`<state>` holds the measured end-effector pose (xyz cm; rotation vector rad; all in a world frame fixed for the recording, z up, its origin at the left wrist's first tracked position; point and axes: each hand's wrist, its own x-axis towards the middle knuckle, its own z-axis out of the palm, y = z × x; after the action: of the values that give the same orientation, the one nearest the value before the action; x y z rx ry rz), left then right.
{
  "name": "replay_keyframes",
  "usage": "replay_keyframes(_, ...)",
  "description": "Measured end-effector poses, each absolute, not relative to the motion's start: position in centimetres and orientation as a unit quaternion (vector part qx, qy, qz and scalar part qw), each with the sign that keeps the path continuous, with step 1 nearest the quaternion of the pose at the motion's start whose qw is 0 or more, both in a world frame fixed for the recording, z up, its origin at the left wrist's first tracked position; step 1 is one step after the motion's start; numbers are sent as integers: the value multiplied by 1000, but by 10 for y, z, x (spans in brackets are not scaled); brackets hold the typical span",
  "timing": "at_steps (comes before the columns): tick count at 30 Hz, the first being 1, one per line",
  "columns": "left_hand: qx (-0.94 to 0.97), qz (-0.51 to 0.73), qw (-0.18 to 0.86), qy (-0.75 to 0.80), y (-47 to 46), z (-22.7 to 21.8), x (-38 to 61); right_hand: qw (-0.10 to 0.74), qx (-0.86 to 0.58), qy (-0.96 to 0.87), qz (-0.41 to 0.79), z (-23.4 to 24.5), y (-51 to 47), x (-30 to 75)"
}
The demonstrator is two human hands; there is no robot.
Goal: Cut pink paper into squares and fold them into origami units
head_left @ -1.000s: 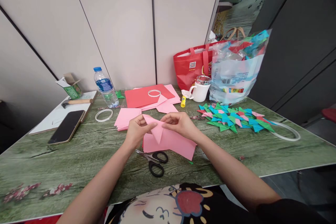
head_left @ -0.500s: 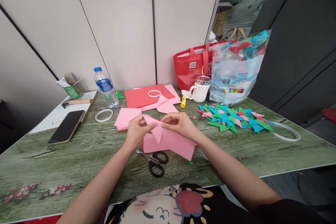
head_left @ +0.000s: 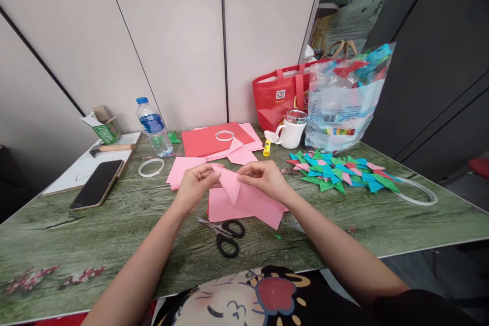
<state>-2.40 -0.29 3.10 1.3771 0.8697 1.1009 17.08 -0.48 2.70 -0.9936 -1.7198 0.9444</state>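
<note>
We see the folded pink paper (head_left: 230, 186) between the left hand (head_left: 194, 187) and the right hand (head_left: 268, 180), fingers (head_left: 248, 180) of each pinching one side, its tip toward us, above pink sheets (head_left: 227, 210) on the desk (head_left: 130, 224).

Table (head_left: 53, 239) has room front-left; scissors (head_left: 221, 229) obstruct the middle; folded papers (head_left: 340, 170), the right.
</note>
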Motion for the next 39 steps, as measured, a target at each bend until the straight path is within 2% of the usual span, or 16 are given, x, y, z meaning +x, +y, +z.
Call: replay_keyframes(39,514,512,574,380,-2,31,-27,448,-397,-712,367,29,-8,171)
